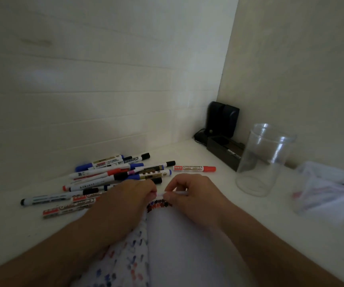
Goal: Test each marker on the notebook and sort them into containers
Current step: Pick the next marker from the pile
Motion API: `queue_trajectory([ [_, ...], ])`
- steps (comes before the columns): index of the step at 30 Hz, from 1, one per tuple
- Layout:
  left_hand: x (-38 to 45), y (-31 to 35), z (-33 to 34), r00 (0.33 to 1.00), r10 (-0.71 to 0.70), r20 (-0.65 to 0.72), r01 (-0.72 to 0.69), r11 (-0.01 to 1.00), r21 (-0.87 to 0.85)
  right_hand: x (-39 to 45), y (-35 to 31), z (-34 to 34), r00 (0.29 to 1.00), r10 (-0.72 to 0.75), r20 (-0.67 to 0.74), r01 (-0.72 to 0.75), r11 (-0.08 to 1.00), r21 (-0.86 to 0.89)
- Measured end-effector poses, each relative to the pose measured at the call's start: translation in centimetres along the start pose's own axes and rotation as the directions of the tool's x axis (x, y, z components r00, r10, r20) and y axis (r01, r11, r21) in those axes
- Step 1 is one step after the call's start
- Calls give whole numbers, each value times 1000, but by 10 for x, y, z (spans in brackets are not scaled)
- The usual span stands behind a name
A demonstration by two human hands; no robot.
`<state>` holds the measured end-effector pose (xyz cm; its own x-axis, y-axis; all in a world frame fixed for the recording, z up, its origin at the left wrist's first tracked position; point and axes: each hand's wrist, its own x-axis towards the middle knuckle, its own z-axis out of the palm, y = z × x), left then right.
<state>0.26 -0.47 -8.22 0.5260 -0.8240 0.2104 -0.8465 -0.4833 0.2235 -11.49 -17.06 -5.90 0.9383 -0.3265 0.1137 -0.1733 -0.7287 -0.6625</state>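
Reaching forward side by side, your left hand [131, 193] and right hand [189, 191] both pinch a thin white marker [174, 193] held level between their fingertips, just above the far edge of the notebook [179, 235] with its scribbled marks. Loose markers [109, 177] lie piled beyond your left hand; a clear plastic jar [262, 160] stands upright to the right.

White table [208, 255]. Black speakers [222, 119] in far corner against wall [104, 69]; crumpled plastic bag [328, 187] at right edge.
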Motion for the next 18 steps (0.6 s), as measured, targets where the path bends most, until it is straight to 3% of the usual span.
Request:
queue_trajectory([
  [2,-4,5,-14,1000,18,4,-18,1000,21,-16,-3,-23,1000,-24,11,25,998,-65],
  [5,-17,41,-40,992,121,-24,-121,993,10,-69,2,-64,992,-87,-91,68,978,-195],
  [9,-43,138,-38,949,312,-45,-315,939,-135,-186,34,-99,976,-72,-207,35,984,-177],
  [11,-55,194,-12,892,449,-51,-450,872,-192,-250,58,-108,962,-36,-270,-1,990,-138],
  [15,-73,303,65,729,684,20,-672,721,-171,-371,116,-105,925,202,-323,-210,978,10],
  [18,-94,368,137,626,767,143,-752,642,-148,-444,175,-82,864,434,-253,-430,900,76],
])
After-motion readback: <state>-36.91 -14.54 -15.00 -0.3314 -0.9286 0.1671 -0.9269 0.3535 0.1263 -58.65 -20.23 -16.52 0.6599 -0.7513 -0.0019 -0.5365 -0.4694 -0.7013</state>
